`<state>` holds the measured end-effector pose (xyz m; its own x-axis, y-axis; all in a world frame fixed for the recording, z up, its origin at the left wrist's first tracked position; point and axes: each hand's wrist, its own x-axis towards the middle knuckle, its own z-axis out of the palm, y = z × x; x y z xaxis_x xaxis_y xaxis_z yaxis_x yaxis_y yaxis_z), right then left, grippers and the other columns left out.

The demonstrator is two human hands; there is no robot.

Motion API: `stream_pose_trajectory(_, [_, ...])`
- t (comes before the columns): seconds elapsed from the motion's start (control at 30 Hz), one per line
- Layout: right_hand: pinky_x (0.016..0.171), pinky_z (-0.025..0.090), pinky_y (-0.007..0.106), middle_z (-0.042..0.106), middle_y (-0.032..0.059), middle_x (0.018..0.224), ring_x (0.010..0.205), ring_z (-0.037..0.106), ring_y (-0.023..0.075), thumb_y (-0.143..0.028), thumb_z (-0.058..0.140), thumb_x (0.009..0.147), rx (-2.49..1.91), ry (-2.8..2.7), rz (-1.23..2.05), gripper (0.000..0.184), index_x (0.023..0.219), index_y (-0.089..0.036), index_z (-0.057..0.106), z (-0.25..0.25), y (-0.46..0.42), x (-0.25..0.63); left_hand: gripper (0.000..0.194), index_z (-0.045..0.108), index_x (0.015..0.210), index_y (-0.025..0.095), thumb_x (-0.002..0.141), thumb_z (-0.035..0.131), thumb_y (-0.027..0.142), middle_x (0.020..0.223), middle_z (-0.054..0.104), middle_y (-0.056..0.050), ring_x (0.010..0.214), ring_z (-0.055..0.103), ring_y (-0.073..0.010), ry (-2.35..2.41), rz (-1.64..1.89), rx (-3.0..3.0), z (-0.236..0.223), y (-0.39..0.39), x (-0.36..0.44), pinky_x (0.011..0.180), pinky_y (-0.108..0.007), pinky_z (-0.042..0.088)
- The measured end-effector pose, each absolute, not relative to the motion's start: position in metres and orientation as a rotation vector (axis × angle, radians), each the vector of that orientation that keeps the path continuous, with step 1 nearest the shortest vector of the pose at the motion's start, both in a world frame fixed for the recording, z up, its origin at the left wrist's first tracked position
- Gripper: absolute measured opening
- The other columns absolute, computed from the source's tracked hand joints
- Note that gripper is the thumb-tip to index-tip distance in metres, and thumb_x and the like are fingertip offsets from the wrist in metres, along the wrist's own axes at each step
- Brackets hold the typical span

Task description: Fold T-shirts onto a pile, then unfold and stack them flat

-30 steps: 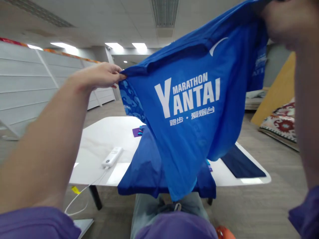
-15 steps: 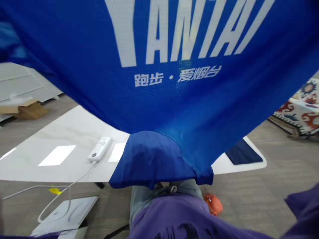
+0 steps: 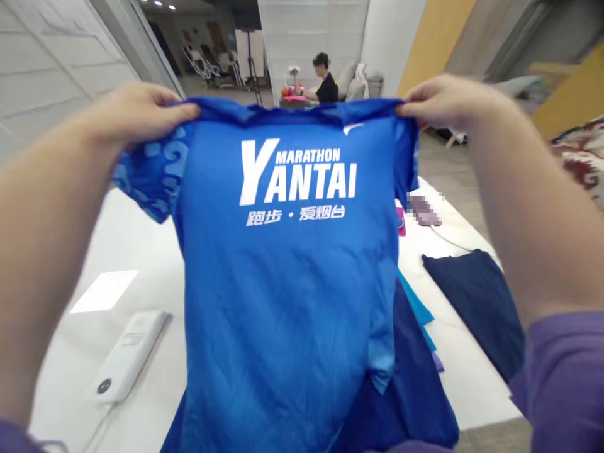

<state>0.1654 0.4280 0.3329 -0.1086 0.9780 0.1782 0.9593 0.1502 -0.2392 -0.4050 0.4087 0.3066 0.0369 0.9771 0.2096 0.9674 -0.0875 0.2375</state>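
A blue short-sleeved T-shirt (image 3: pixel 287 270) with white "Marathon Yantai" lettering hangs upright and spread out in front of me. My left hand (image 3: pixel 141 113) pinches it at the shoulder on the left, beside a patterned sleeve. At the opposite shoulder, my right hand (image 3: pixel 438 100) grips the cloth between thumb and fingers. The shirt's lower part reaches down over dark blue fabric (image 3: pixel 410 377), and its bottom hem runs out of view.
On the white table (image 3: pixel 155 251) lie a white power strip (image 3: pixel 129 355) at left and folded dark navy cloth (image 3: pixel 476 302) at right. Light-blue cloth (image 3: pixel 418 302) peeks out behind the shirt. Farther off, a person (image 3: pixel 325 82) sits near a sofa.
The shirt, earlier close overhead and filling the upper view, now hangs lower and farther off, showing its collar and sleeves. Both hands have come into view, and the view has tilted up.
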Motion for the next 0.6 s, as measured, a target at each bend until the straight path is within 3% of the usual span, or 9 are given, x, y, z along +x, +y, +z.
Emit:
stream_pose_trajectory(0.1, [0.117,0.054,0.047,0.079,0.0244,0.135,0.127,0.075,0.0260,-0.029,0.058,0.118,-1.941,-2.120,0.157,0.044,0.138,0.008,0.072,0.213,0.473,0.124,0.093,0.064,0.138,-0.011,0.112,0.042,0.076,0.147,0.072,-0.013,0.142,0.062,-0.0281,2.140,0.428,2.061,0.214,0.458,-0.375,0.128,-0.048,0.045])
stream_pose_trajectory(0.2, [0.129,0.047,0.064,0.068,0.0276,0.158,0.147,0.065,0.0390,-0.040,0.071,0.112,-2.003,-2.051,0.133,0.053,0.152,-0.006,0.068,0.115,0.478,0.105,0.082,0.059,0.156,-0.001,0.112,0.053,0.068,0.176,0.047,-0.028,0.164,0.041,-0.0431,2.201,0.491,1.995,0.122,0.468,-0.336,0.134,-0.067,0.035])
stream_pose_trajectory(0.27, [0.132,0.043,0.068,0.062,0.0269,0.165,0.154,0.058,0.0442,-0.054,0.070,0.111,-1.936,-2.127,0.178,0.064,0.157,-0.011,0.065,0.074,0.449,0.107,0.078,0.056,0.166,0.013,0.109,0.060,0.066,0.180,0.039,-0.027,0.167,0.036,-0.0472,2.199,0.571,2.016,0.079,0.457,-0.313,0.135,-0.074,0.032])
stream_pose_trajectory(0.37, [0.132,0.043,0.068,0.057,0.0237,0.170,0.157,0.053,0.0463,-0.066,0.064,0.110,-1.784,-2.281,0.270,0.073,0.164,-0.017,0.058,0.045,0.363,0.123,0.078,0.056,0.169,0.025,0.107,0.056,0.072,0.178,0.042,-0.023,0.164,0.039,-0.0487,2.065,0.544,2.125,0.046,0.422,-0.286,0.134,-0.075,0.032])
stream_pose_trajectory(0.47, [0.125,0.048,0.068,0.061,0.0247,0.163,0.151,0.057,0.0485,-0.075,0.068,0.105,-1.762,-2.266,0.273,0.081,0.163,-0.019,0.058,0.039,0.247,0.143,0.087,0.053,0.171,0.025,0.103,0.052,0.079,0.179,0.041,-0.025,0.163,0.038,-0.0520,1.925,0.338,2.205,0.038,0.372,-0.266,0.133,-0.078,0.030])
stream_pose_trajectory(0.53, [0.116,0.053,0.064,0.070,0.0233,0.145,0.136,0.066,0.0467,-0.080,0.069,0.103,-1.811,-2.181,0.323,0.082,0.159,-0.021,0.059,0.037,0.169,0.151,0.094,0.051,0.174,0.024,0.101,0.049,0.083,0.179,0.041,-0.026,0.163,0.039,-0.0533,1.890,0.233,2.212,0.039,0.331,-0.259,0.133,-0.079,0.030])
stream_pose_trajectory(0.6, [0.098,0.059,0.054,0.077,0.0161,0.123,0.110,0.075,0.0384,-0.077,0.071,0.103,-1.821,-2.102,0.560,0.081,0.161,-0.023,0.055,0.031,0.100,0.151,0.098,0.050,0.175,0.023,0.100,0.045,0.087,0.178,0.042,-0.026,0.162,0.040,-0.0538,1.907,0.179,2.187,0.039,0.285,-0.258,0.132,-0.079,0.031])
